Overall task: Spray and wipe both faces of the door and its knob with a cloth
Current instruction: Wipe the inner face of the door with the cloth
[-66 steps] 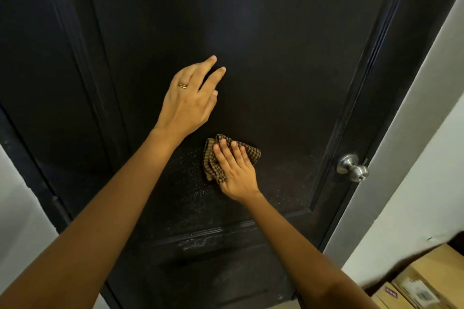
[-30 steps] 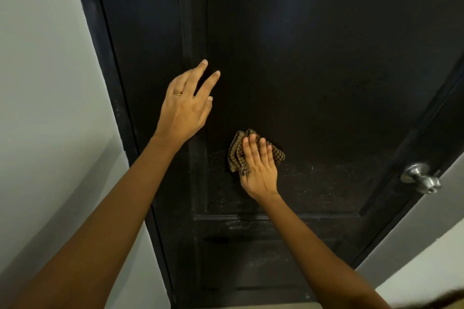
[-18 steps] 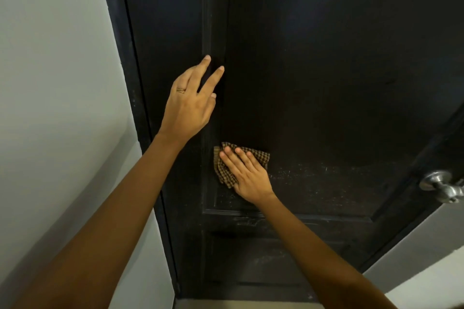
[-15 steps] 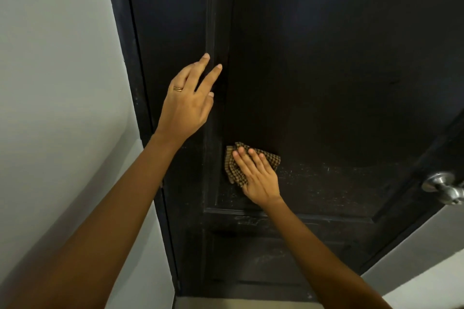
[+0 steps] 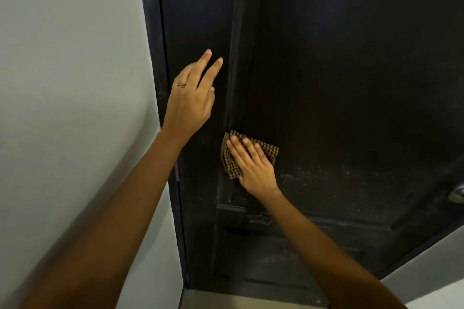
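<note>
A home interior: dark panelled door (image 5: 351, 83), plain white wall (image 5: 70, 83).

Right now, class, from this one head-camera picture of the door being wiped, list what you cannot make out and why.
- Knob: head view, cut by the right edge; only a sliver shows.
- Cloth: head view, partly covered by the right hand pressing it on the door.
- Door's other face: head view, hidden behind the door itself.
- Left hand: head view; touching or hovering, unclear.

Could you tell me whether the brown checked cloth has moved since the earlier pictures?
Yes. The brown checked cloth under the right hand has slid left, away from the silver knob, up to the dark door's left moulding.
</note>
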